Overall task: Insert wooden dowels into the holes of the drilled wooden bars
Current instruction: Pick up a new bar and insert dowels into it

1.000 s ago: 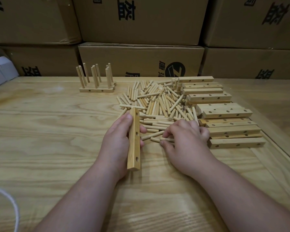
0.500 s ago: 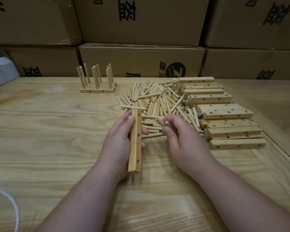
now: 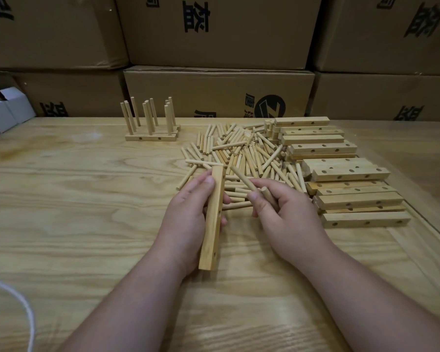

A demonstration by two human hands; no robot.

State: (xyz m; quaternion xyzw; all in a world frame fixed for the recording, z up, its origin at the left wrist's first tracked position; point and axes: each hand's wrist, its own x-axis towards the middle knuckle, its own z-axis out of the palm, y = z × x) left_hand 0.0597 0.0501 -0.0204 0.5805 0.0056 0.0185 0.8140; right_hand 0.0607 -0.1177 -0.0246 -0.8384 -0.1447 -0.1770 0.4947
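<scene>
A drilled bar (image 3: 212,219) is gripped by the left hand (image 3: 188,219), held near the dowel pile (image 3: 244,158), holes facing right. Dowels (image 3: 241,177), seemingly two, are pinched in the right hand (image 3: 285,217). One dowel should be squared to a hole, then pressed straight.

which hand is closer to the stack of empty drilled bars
Right. The right hand sits just beside the stack of drilled bars; the left hand, gripping a single bar, is farther away.
</scene>
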